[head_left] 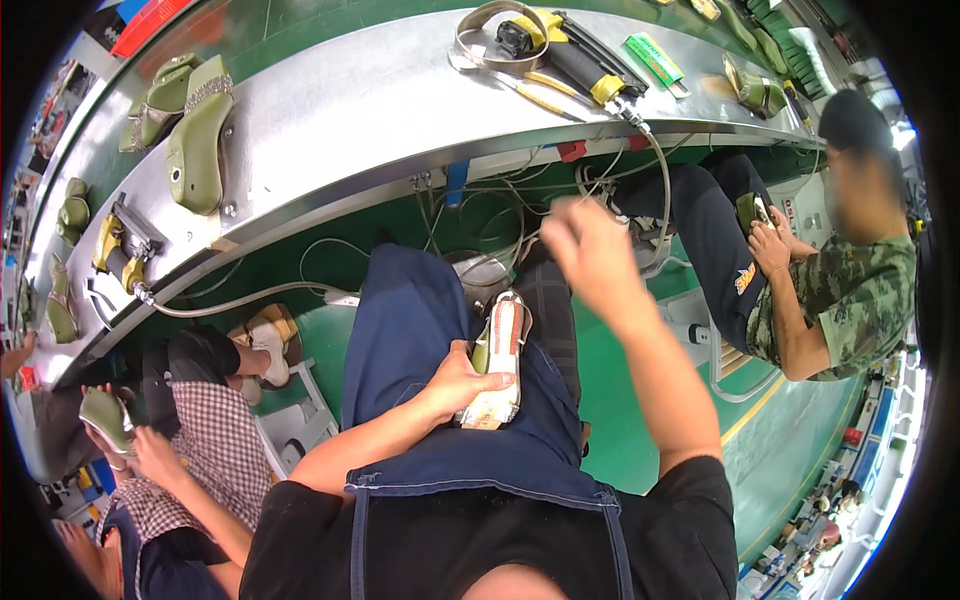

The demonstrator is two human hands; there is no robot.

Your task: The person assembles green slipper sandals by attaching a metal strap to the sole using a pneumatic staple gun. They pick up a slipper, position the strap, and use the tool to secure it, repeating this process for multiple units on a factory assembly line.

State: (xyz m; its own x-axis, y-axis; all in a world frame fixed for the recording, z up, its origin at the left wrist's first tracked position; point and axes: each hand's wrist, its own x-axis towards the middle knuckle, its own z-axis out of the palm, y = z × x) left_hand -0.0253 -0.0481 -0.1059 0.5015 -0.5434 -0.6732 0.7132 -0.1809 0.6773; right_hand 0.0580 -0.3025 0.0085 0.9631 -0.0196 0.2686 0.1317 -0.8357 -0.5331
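Note:
My left hand (455,385) grips a shoe piece (497,360), sole side up, pale with a reddish stripe and a green edge, resting on my lap over a blue apron (420,320). Raised above it, my right hand (585,245) is blurred, its fingers closed; whether anything is pinched in them cannot be made out. Nearest to the right hand are the loose cables under the metal bench (400,110).
On the curved metal bench lie green shoe parts (195,135), two yellow and black air tools (560,50) (120,250) with hoses, and a green packet (652,58). A person in camouflage (850,290) sits at right holding a green piece; another in a checked apron (215,430) sits at left.

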